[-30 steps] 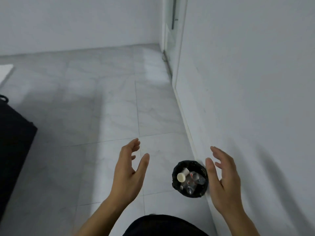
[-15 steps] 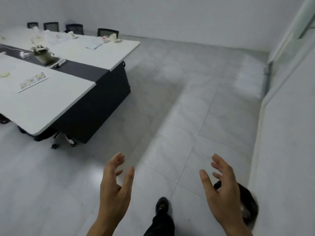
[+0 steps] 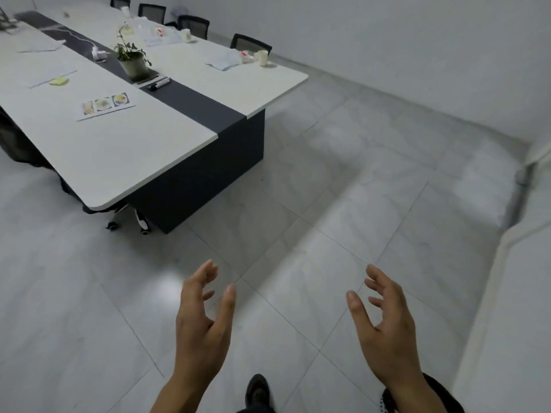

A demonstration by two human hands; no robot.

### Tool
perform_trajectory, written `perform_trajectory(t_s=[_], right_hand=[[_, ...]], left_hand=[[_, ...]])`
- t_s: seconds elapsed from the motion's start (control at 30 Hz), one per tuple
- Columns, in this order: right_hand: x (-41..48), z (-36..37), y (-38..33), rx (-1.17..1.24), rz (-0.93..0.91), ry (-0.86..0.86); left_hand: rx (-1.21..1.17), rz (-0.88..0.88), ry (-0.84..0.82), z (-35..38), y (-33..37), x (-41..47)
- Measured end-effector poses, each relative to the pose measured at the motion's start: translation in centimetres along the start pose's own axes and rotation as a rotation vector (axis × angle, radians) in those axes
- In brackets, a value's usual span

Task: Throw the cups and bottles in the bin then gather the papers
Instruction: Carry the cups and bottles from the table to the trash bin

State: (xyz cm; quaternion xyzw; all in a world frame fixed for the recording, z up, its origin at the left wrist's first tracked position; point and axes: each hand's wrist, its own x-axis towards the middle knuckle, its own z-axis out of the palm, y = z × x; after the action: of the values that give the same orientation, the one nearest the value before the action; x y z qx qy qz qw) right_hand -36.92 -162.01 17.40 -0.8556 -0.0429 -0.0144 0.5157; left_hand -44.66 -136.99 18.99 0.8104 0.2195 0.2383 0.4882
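My left hand (image 3: pixel 205 320) and my right hand (image 3: pixel 384 329) hover over the floor with relaxed, spread fingers and hold nothing. The black bin (image 3: pixel 447 396) shows only as a dark edge behind my right wrist, by the wall. On the long white table (image 3: pixel 125 156) at the upper left stand a white cup (image 3: pixel 262 57) at the far corner and another cup (image 3: pixel 185 34) further back. Papers lie there too: a sheet with three pictures (image 3: pixel 105 104) on the near side, a stack (image 3: pixel 223 61) beside the corner cup, and more sheets (image 3: pixel 52 79) to the left.
A potted plant (image 3: pixel 134 65) and dark markers (image 3: pixel 159 82) sit on the table's dark middle strip. Black chairs (image 3: pixel 250 43) line the far side. A chair base with castors (image 3: pixel 128 222) pokes out under the near end. My shoe (image 3: pixel 258 391) is on the tiled floor; a wall runs along the right.
The view has swung from the bin to the table and drawn closer to it. The bin has slid almost out of sight at the bottom right. Both hands stay empty.
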Motion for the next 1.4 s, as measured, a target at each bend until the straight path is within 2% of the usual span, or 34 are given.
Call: perform_trajectory(t_s=[0.27,0.47,0.57,0.7,0.8,0.9,1.07,1.2,1.4], right_hand=[[9.4,0.3,0.3,-0.005,0.073,0.134],[20.6,0.7,5.0,0.028,0.165,0.231],[29.0,0.8,7.4,0.056,0.17,0.222],[41.9,-1.1,8.1,0.021,0.132,0.124],[50.2,-2.9,7.1,-0.013,0.086,0.063],[58.4,-3.9,6.4,-0.012,0.055,0.027],[70.8,-2.0,9.3,-0.035,0.068,-0.093],[80.0,0.2,11.7,-0.037,0.11,-0.097],[98.9,-0.2,10.1,-0.159,0.065,-0.144]], left_hand=[[-0.03,0.043,-0.202,6.7,1.0,12.7],[0.012,0.067,-0.332,17.7,1.8,22.5],[0.066,0.079,-0.363,23.7,2.7,28.4],[0.081,0.066,-0.317,30.5,6.1,36.8],[0.085,0.114,-0.277,33.6,8.6,42.0],[0.077,0.083,-0.216,36.7,9.7,46.9],[0.049,-0.035,-0.175,43.7,8.0,55.3],[0.019,-0.119,-0.169,49.6,5.8,63.3],[-0.097,-0.181,-0.109,58.2,7.3,80.0]])
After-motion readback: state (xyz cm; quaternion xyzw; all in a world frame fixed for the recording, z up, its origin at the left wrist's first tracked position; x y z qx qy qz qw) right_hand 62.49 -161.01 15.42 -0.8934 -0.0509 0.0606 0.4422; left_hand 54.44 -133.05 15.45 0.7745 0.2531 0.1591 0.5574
